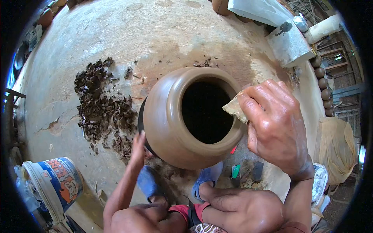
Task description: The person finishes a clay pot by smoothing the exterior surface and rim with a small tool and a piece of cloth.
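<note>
A large round brown clay pot (157, 120) with a wide mouth and thick rim stands in front of me, its surface smooth and wet-looking. Its inside is dark. Under its left side shows the edge of a black round base (141, 116), probably a turntable. My left hand (139, 149) is low beside that edge, fingers apart and slightly blurred, some of them hidden by the pot. My right hand (274, 120) pinches a yellowish piece of sponge (235, 108) over the right part of the pot's rim. Whether the sponge touches the rim I cannot tell.
Dark clay shavings (97, 101) lie heaped on the floor to the left. A white bucket (58, 184) with a coloured label stands at the near left. Green (235, 171) and red scraps lie near my right foot. A pale block (289, 46) stands far right, beside several round pots (322, 83).
</note>
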Demonstrator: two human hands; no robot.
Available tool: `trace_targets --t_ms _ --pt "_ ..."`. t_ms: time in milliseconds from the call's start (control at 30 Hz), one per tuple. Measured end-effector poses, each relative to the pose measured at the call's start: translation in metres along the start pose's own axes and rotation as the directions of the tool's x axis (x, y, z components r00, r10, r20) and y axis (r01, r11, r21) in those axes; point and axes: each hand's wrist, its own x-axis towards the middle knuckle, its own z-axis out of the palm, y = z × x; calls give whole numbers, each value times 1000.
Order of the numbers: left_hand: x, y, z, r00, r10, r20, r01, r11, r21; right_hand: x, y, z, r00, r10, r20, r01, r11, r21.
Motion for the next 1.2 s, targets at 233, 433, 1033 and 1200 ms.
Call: trace_targets --t_ms 233,433,1033,1200 --pt "-24 -165 -4 961 -231 150 215 970 118 10 -9 -13 998 -44 -34 45 998 35" --pt "4 -91 -29 973 -161 164 172 984 -52 1 -12 -14 998 -57 15 57 998 12" --pt "37 31 -29 993 30 -113 -20 996 83 25 0 -3 982 -178 61 185 974 -128" --pt "-13 -104 29 941 281 -191 -277 960 49 23 -7 -13 975 -206 85 218 960 -176"
